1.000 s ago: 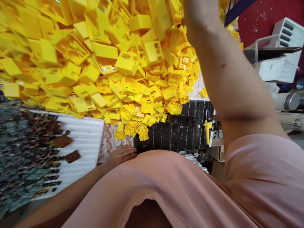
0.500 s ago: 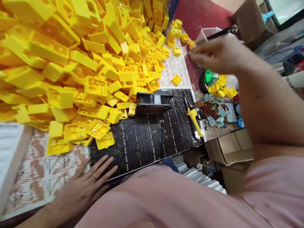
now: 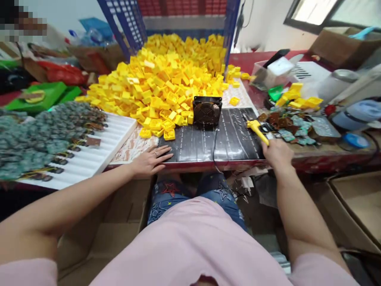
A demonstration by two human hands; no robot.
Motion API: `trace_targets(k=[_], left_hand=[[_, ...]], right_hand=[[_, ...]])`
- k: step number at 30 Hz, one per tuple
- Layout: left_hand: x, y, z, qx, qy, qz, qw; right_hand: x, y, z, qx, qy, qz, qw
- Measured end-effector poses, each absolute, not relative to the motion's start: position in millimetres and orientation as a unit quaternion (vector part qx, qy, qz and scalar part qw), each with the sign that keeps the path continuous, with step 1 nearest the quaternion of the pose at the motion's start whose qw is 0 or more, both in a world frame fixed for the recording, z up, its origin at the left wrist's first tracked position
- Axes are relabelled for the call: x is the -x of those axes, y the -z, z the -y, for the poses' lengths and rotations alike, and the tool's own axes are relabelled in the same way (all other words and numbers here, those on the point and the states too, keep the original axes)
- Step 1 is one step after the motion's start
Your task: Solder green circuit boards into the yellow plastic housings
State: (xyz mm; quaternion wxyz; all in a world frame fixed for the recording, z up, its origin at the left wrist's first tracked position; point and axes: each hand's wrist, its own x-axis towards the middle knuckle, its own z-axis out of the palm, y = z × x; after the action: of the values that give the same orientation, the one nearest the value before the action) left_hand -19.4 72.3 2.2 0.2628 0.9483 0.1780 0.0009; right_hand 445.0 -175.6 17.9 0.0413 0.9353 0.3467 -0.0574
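My left hand (image 3: 151,159) lies flat on the near left edge of the black mat (image 3: 190,145), fingers spread, a ring on one finger, holding nothing. At the mat's right edge my right hand (image 3: 279,153) is closed around the rear end of a yellow soldering iron (image 3: 258,130), whose tip points away to the left; its fingertips are partly hidden. Between my hands, farther back, a black square cooling fan (image 3: 207,111) stands upright with a cord running toward me. A large heap of yellow plastic housings (image 3: 166,85) lies behind my left hand and beside the fan.
A blue plastic crate (image 3: 123,29) lies on its side behind the heap. To the left, wired circuit boards (image 3: 44,135) cover a white corrugated tray (image 3: 110,139). Loose boards (image 3: 297,127), a blue-lidded container (image 3: 355,140) and a clear bin (image 3: 264,75) stand right. Cardboard boxes (image 3: 357,198) sit below.
My right hand has come down from above the right side of the bench to the soldering iron's handle. My left hand stays on the mat. The view has lifted and levelled.
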Motion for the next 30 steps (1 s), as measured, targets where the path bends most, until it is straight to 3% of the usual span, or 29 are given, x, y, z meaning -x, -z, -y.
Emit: trace_targets(k=[6, 12, 16, 19, 26, 30], left_hand=[[-73.7, -24.6, -5.8, -0.855, -0.133, -0.186, 0.465], [-196.7, -38.5, 61.8, -0.677, -0.136, -0.189, 0.699], [-220.8, -64.3, 86.2, -0.514, -0.124, -0.267, 0.805], [-211.7, -90.5, 98.0, -0.403, -0.175, -0.347, 0.829], [-186.5, -125.2, 97.3, -0.442, -0.246, -0.354, 0.787], [-201.6, -115.0, 109.4, -0.496, -0.149, -0.346, 0.782]], right_hand=[[-401.5, -20.2, 207.9, -0.947, -0.002, -0.313, -0.072], [-316.8, -28.5, 248.1, -0.898, -0.019, -0.404, -0.172], [-285.9, -23.2, 260.5, -0.858, 0.016, -0.462, -0.223], [-277.8, -2.7, 278.9, -0.838, 0.076, -0.475, -0.256], [-250.9, 87.8, 370.6, -0.841, 0.249, -0.383, -0.291], [-245.2, 119.1, 421.4, -0.846, 0.285, -0.327, -0.309]])
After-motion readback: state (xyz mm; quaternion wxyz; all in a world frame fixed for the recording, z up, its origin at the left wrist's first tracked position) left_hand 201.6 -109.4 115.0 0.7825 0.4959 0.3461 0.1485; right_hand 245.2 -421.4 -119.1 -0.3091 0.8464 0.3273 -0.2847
